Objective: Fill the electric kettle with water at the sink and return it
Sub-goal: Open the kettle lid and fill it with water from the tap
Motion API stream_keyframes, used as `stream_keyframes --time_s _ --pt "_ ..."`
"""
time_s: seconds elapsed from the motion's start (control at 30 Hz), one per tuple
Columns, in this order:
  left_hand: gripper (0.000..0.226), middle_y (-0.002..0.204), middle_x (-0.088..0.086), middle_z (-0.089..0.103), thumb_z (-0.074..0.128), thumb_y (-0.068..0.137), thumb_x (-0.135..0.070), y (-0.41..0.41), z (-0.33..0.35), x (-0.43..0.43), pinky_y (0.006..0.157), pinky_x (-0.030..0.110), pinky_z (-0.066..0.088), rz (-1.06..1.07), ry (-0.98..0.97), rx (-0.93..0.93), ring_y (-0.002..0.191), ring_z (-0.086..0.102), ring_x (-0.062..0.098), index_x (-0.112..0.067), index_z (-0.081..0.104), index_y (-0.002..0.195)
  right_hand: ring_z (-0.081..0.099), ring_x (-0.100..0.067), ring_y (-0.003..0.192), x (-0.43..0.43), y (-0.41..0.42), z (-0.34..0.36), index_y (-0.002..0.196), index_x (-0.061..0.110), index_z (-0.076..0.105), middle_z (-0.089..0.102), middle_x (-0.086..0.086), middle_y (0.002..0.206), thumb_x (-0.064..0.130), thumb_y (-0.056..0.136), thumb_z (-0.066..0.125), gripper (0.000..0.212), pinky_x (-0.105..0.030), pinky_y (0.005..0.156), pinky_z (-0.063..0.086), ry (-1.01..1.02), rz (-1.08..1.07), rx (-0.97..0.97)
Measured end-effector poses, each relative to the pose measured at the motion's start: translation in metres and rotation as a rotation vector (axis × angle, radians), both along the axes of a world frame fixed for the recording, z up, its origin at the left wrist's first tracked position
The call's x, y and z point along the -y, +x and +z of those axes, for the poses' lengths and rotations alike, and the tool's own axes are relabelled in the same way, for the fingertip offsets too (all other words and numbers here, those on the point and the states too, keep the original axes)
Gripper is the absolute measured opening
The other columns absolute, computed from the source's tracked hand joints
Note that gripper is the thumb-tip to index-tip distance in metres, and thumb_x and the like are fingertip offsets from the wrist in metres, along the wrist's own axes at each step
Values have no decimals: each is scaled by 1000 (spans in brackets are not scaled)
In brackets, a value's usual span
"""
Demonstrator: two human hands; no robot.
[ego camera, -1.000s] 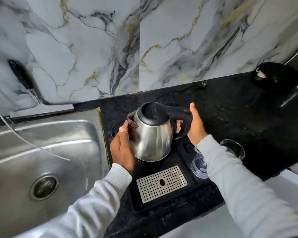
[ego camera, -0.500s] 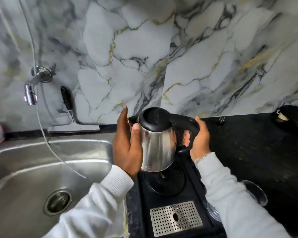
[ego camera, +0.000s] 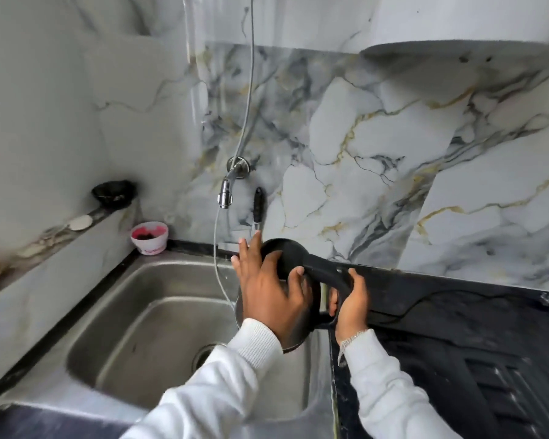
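Polished stainless-steel electric kettle (ego camera: 293, 335) with a domed black plastic lid (ego camera: 287, 256) held in the air over the right edge of the sink, not resting on anything. Body mostly hidden behind the left hand; only a strip of shiny metal and the rounded bottom rim show.

Left hand (ego camera: 271, 296) pressed flat against the kettle's side, fingers spread and curved round the wall, thumb up on the lid edge: wrapped on, not a fist. Right hand (ego camera: 351, 301) closed round the matte black curved plastic handle (ego camera: 328, 272), fingers curled through the loop. Both arms in white ribbed-cuff knit sleeves; thin silver chain bracelet (ego camera: 351, 339) at the right wrist.

Brushed stainless-steel sink (ego camera: 133, 315), rectangular basin with rounded corners, round drain (ego camera: 205, 354) partly behind the left sleeve. Chrome wall tap (ego camera: 227, 193) with short downturned spout above the basin, up and left of the kettle, apart from it. Thin grey hose (ego camera: 217, 248) hangs past the tap into the basin. Glossy white marble-pattern wall (ego camera: 377, 160) with grey and gold veins.

Black speckled stone table (ego camera: 457, 312) right of the sink, black cord (ego camera: 425, 296) lying across it. Small round white tub with pink contents (ego camera: 149, 237) at the back left corner of the sink. Black-handled tool (ego camera: 258, 205) against the wall right of the tap.
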State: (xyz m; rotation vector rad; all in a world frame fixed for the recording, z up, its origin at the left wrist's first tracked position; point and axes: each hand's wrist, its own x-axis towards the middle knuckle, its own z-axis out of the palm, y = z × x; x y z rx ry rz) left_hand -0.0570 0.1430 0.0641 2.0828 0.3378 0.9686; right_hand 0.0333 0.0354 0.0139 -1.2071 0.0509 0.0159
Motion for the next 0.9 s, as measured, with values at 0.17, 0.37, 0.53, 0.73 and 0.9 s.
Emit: stream_keyframes --time_s 0.17,0.37,0.53,0.73,0.9 --pt "32 151 16 34 56 76 -16 -6 14 -65 118 45 0 -95 192 49 146 11 36 -2 59 105 30 -17 26 -58 -5 -4 37 14 37 34 -2 30 39 86 43 55 -21 32 20 -64 16 11" --pt "28 133 22 56 63 71 -5 5 34 -85 113 57 13 -232 674 49 134 37 45 1 67 98 27 -21 30 -66 1 -22 50 10 36 33 -6 34 47 75 44 45 -25 35 18 -61 7 -4" --pt "54 144 18 46 44 69 12 21 49 -89 118 51 19 -530 632 87 140 33 34 -2 60 118 39 -17 35 -102 3 -29 34 19 46 42 -3 38 50 83 39 58 -25 41 29 -24 14 -65" --pt "66 150 10 40 33 66 18 43 67 -108 111 20 34 -697 -23 99 137 32 -2 -15 60 117 28 -21 37 -134 25 -32 38 19 38 33 -4 35 49 81 40 52 -30 44 20 48 71 -163" --pt "97 160 -1 16 82 62 -23 82 66 -153 120 32 16 -426 79 -60 146 16 9 -28 28 142 26 -16 32 -152 50 -33 38 19 37 30 -2 36 48 85 36 55 -27 38 18 182 118 -209"
